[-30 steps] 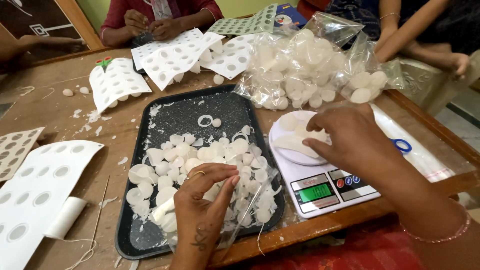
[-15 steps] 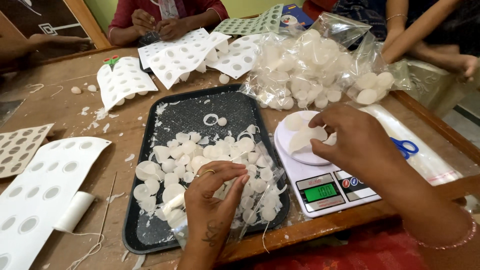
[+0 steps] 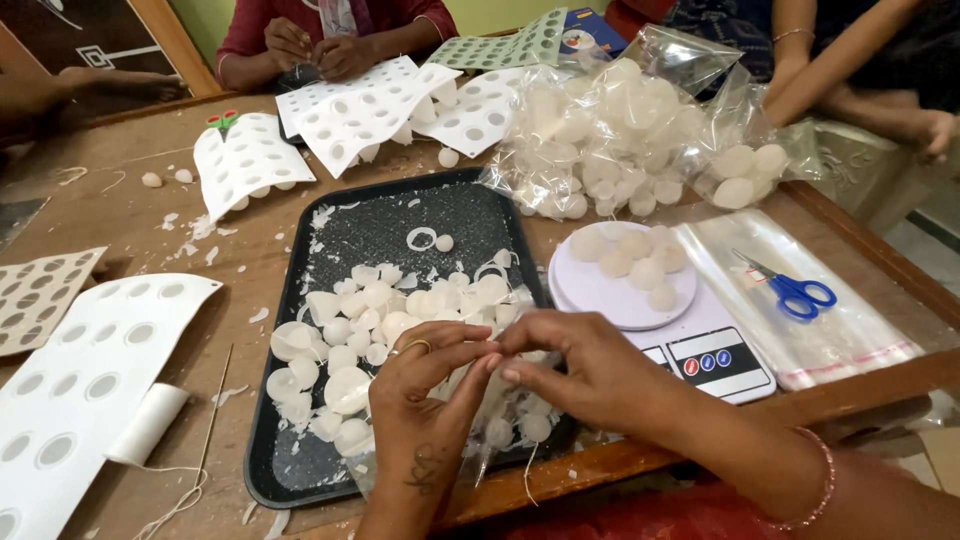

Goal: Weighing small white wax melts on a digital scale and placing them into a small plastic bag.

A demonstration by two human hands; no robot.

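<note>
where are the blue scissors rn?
Head view, right side of the table: the blue-handled scissors lie on a clear plastic bag, just right of the white kitchen scale and beyond the right hand.

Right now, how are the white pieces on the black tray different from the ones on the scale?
The pieces on the black tray are many, mostly flat discs and rings, heaped loosely. The pieces on the scale are few, round, plump balls, grouped on its white plate. Both are white.
</note>
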